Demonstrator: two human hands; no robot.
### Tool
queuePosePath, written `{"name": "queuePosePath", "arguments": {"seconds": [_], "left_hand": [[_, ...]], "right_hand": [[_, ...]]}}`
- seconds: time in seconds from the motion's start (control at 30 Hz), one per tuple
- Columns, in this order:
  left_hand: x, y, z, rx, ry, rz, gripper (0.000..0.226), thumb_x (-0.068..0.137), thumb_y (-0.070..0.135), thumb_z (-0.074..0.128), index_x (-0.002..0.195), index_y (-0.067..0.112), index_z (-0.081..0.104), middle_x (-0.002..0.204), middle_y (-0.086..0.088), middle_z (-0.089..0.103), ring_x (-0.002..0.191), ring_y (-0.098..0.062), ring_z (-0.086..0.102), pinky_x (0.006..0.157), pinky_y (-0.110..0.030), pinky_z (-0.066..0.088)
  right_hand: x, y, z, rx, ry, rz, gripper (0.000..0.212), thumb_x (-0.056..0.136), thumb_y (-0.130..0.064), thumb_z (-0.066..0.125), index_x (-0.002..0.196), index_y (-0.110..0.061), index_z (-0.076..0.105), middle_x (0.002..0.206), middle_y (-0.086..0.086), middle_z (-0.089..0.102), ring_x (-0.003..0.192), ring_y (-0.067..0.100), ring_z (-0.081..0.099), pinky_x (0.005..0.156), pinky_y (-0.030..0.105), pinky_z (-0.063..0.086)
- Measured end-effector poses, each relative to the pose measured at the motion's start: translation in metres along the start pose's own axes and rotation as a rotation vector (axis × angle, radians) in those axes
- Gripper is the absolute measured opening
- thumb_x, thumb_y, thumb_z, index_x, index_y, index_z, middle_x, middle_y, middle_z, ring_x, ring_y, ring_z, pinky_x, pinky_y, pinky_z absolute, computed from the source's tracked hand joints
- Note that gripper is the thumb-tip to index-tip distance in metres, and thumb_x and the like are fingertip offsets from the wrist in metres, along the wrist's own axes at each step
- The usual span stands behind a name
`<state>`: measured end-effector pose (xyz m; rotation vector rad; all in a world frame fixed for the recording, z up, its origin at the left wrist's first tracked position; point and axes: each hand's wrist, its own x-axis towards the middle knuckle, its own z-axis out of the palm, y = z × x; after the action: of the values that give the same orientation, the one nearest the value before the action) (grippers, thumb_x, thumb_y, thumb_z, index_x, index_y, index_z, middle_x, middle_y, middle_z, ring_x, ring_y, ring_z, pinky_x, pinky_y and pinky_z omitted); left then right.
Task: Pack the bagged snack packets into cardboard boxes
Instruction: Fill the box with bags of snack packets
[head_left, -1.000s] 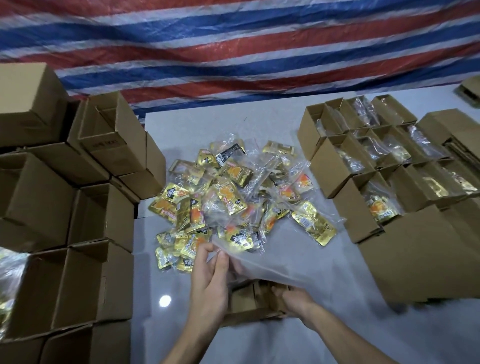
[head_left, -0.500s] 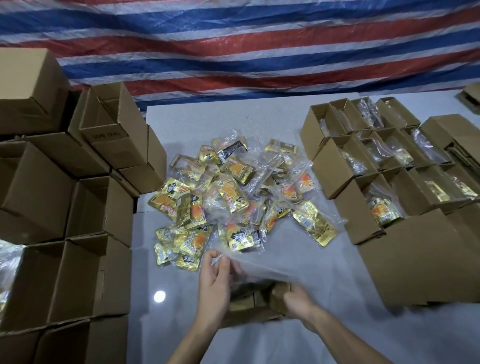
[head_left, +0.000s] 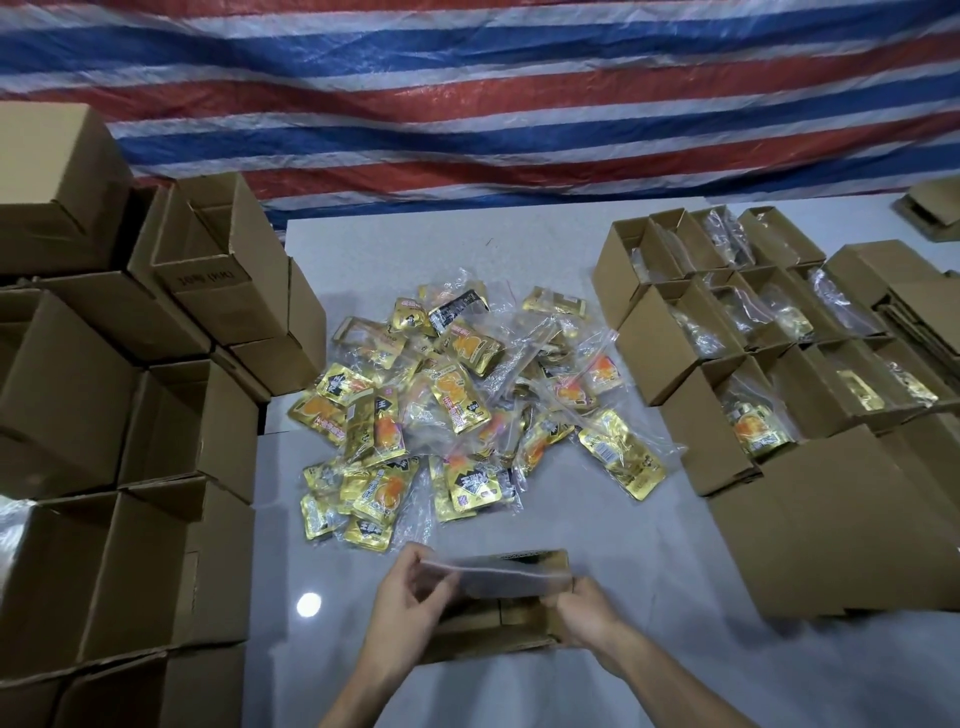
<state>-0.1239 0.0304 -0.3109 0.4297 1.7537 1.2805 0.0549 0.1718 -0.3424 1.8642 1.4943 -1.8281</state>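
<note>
The clear plastic snack bag (head_left: 498, 578) has come down over the small brown cardboard box (head_left: 519, 633) by us, our left hand (head_left: 410, 608) and right hand (head_left: 584, 618) each pinch an end, and next we must tuck it inside gently

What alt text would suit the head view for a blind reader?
The left hand and right hand hold a clear bag over an open cardboard box on a white table. Behind lie bagged gold snack packets, stacked boxes at left, filled boxes at right.
</note>
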Motion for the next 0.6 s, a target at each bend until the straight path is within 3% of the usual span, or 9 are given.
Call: {"name": "queuePosePath", "arguments": {"seconds": [0.07,0.13,0.2,0.3,0.37,0.5,0.6], "left_hand": [[0.0,-0.008,-0.003,0.06,-0.032,-0.036,0.014,0.092,0.001,0.064,0.091,0.004,0.051,0.083,-0.014,0.073,0.077,-0.024,0.073,0.065,-0.027,0.057],[0.001,-0.013,-0.005,0.187,-0.016,-0.061,0.013,0.094,0.006,0.062,0.09,0.011,0.05,0.082,-0.013,0.071,0.075,-0.027,0.072,0.069,-0.043,0.059],[0.001,-0.013,-0.003,0.335,-0.005,-0.066,0.019,0.093,0.008,0.058,0.088,0.022,0.046,0.078,-0.01,0.068,0.071,-0.027,0.068,0.069,-0.05,0.057],[-0.002,-0.009,0.002,0.589,0.038,-0.01,0.027,0.088,0.011,0.052,0.086,0.033,0.036,0.08,0.003,0.059,0.07,-0.015,0.059,0.058,-0.033,0.049],[-0.005,-0.007,0.005,0.677,0.049,0.038,0.031,0.085,0.009,0.05,0.085,0.034,0.032,0.084,0.008,0.054,0.073,-0.013,0.054,0.055,-0.028,0.041],[-0.007,-0.006,0.011,0.863,-0.009,-0.006,0.034,0.081,0.007,0.057,0.103,0.034,0.052,0.11,0.01,0.046,0.097,-0.02,0.059,0.074,-0.029,0.048],[-0.003,-0.006,0.016,0.996,-0.012,-0.071,0.037,0.088,0.011,0.056,0.122,0.024,0.05,0.126,0.0,0.046,0.105,-0.026,0.064,0.081,-0.033,0.051]], "right_hand": [[0.0,-0.001,0.0,-0.033,0.016,0.001,0.028,0.091,-0.003,0.045,0.109,-0.011,0.066,0.102,0.014,0.071,0.092,0.03,0.069,0.066,0.037,0.062],[-0.001,-0.002,0.0,-0.03,0.019,-0.006,0.025,0.093,-0.008,0.05,0.109,-0.012,0.067,0.102,0.011,0.072,0.092,0.026,0.07,0.069,0.037,0.062],[-0.003,-0.004,0.001,-0.006,0.01,-0.008,0.022,0.092,-0.01,0.055,0.109,-0.011,0.068,0.1,0.01,0.073,0.084,0.023,0.071,0.061,0.034,0.06],[-0.004,-0.007,0.002,-0.01,0.015,-0.004,0.019,0.094,-0.006,0.052,0.108,-0.006,0.065,0.089,0.011,0.068,0.068,0.02,0.067,0.047,0.026,0.053],[-0.003,-0.008,0.003,-0.018,0.032,-0.002,0.015,0.096,-0.006,0.053,0.107,-0.005,0.063,0.087,0.011,0.065,0.069,0.02,0.064,0.046,0.025,0.051],[0.0,-0.009,0.004,-0.006,0.058,0.014,0.008,0.097,-0.007,0.055,0.098,-0.012,0.062,0.088,0.009,0.064,0.076,0.021,0.062,0.051,0.027,0.053],[0.002,-0.007,0.004,-0.008,0.051,0.024,0.011,0.097,-0.006,0.054,0.094,-0.013,0.062,0.089,0.008,0.066,0.08,0.023,0.063,0.063,0.031,0.055]]}}
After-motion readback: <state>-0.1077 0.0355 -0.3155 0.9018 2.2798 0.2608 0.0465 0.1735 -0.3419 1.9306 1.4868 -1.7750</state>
